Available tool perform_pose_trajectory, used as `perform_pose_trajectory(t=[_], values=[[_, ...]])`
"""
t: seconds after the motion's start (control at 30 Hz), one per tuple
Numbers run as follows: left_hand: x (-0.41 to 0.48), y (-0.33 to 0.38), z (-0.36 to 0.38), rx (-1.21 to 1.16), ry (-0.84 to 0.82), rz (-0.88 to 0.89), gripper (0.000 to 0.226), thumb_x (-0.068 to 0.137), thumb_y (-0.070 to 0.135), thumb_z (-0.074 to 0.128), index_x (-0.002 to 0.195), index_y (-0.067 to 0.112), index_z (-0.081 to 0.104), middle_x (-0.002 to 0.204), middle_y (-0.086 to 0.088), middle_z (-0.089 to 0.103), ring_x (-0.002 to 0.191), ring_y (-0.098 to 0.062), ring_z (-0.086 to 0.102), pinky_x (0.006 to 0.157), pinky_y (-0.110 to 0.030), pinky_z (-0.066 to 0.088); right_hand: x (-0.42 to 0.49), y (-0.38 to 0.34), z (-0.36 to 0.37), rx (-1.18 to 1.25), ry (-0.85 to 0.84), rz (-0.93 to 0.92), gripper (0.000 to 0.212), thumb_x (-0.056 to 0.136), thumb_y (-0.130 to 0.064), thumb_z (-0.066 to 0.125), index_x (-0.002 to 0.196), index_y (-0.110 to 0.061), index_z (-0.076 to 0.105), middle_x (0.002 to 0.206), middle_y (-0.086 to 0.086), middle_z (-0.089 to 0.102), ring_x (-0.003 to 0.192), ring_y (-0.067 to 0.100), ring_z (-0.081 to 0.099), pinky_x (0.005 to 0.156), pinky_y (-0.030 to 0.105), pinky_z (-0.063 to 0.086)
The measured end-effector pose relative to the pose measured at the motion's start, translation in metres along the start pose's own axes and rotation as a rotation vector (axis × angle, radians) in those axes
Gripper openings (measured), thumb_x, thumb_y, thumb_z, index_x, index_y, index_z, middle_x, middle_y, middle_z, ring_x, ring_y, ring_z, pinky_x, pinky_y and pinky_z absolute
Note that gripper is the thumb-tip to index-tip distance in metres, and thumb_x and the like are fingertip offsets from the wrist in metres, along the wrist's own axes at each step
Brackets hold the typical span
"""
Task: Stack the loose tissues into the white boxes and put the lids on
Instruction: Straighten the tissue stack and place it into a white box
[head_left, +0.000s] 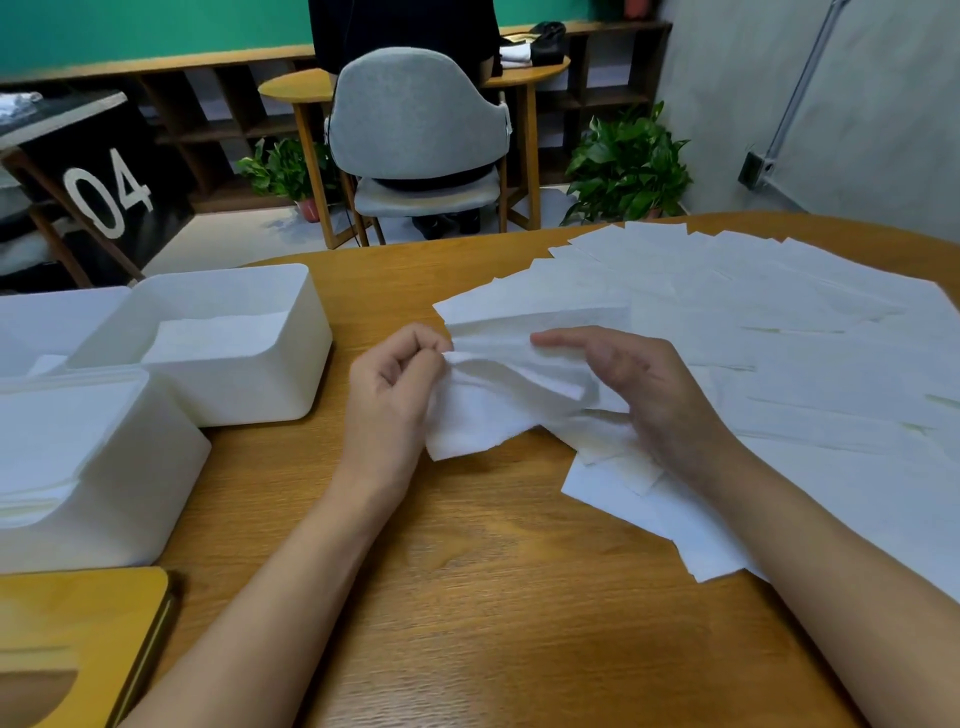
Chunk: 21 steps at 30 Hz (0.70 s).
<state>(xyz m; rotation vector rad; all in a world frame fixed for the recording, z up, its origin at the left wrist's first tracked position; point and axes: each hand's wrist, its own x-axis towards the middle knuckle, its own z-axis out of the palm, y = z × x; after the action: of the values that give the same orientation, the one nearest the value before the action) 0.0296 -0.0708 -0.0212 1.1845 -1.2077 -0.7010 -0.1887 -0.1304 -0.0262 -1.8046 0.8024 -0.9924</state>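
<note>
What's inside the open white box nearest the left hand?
A stack of white tissues lies inside the white box, below its rim. The near wall hides the stack's depth and the floor.
</note>
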Motion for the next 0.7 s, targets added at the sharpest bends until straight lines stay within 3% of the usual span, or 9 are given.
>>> perform_pose_trajectory(t=[0.1,0.17,0.23,0.27,0.43,0.57,0.7], values=[[0.003,-0.002,0.000,-0.067,-0.005,-0.155,0.016,0.091,0.021,0.062,0.077,0.015,0.064,0.080,-0.014,0.052,0.080,-0.025,0.047,0.073,-0.039,0.034,-0.004,-0.006,0.005,0.079,-0.044,0.025,0.054,0.079,-0.083,0.062,0.101,-0.036,0.076,0.102,-0.016,0.077,0.099,0.002,0.071,0.085,0.018,0.051],[0.002,-0.003,0.002,-0.047,-0.026,-0.190,0.016,0.098,0.017,0.066,0.084,0.010,0.071,0.084,-0.005,0.066,0.082,-0.018,0.059,0.073,-0.034,0.042,-0.006,-0.007,0.008,0.083,-0.006,0.041,0.034,0.084,-0.060,0.077,0.101,-0.031,0.076,0.100,-0.015,0.079,0.095,0.003,0.074,0.079,0.018,0.055],[0.001,-0.003,0.003,-0.031,-0.057,-0.209,0.014,0.101,0.014,0.066,0.091,0.008,0.073,0.088,-0.004,0.073,0.084,-0.012,0.066,0.072,-0.028,0.048,-0.005,-0.005,0.012,0.067,0.089,0.066,0.009,0.092,-0.030,0.078,0.101,-0.027,0.078,0.099,-0.013,0.080,0.094,0.004,0.075,0.078,0.018,0.056],[0.001,-0.003,0.003,-0.012,-0.073,-0.202,0.009,0.100,0.014,0.068,0.096,0.009,0.074,0.092,-0.004,0.077,0.085,-0.012,0.069,0.071,-0.026,0.051,-0.004,-0.003,0.012,0.071,0.131,0.081,0.008,0.094,-0.020,0.075,0.099,-0.026,0.078,0.098,-0.012,0.081,0.091,0.003,0.075,0.077,0.017,0.056],[0.001,-0.001,0.005,0.067,-0.074,-0.151,0.019,0.092,0.010,0.079,0.110,0.011,0.073,0.098,0.011,0.080,0.087,-0.003,0.075,0.068,-0.017,0.056,-0.003,-0.005,0.009,0.091,0.136,0.133,0.017,0.095,-0.017,0.074,0.107,-0.029,0.075,0.099,-0.017,0.079,0.092,0.001,0.074,0.071,0.014,0.054],[0.000,-0.002,0.007,0.014,-0.077,-0.193,0.025,0.090,0.008,0.081,0.113,0.011,0.071,0.099,0.003,0.081,0.089,-0.012,0.078,0.068,-0.021,0.059,-0.004,-0.007,0.012,0.082,0.101,0.091,0.033,0.098,-0.012,0.070,0.126,-0.029,0.070,0.120,-0.017,0.072,0.109,0.004,0.069,0.082,0.019,0.056],[0.000,-0.004,0.007,0.147,-0.025,-0.127,0.032,0.090,0.020,0.083,0.119,0.021,0.070,0.111,0.008,0.073,0.098,0.002,0.067,0.073,-0.013,0.053,-0.003,-0.008,0.010,0.016,0.139,0.019,0.052,0.099,-0.008,0.069,0.141,-0.035,0.054,0.133,-0.022,0.058,0.118,-0.005,0.058,0.091,0.014,0.049]])
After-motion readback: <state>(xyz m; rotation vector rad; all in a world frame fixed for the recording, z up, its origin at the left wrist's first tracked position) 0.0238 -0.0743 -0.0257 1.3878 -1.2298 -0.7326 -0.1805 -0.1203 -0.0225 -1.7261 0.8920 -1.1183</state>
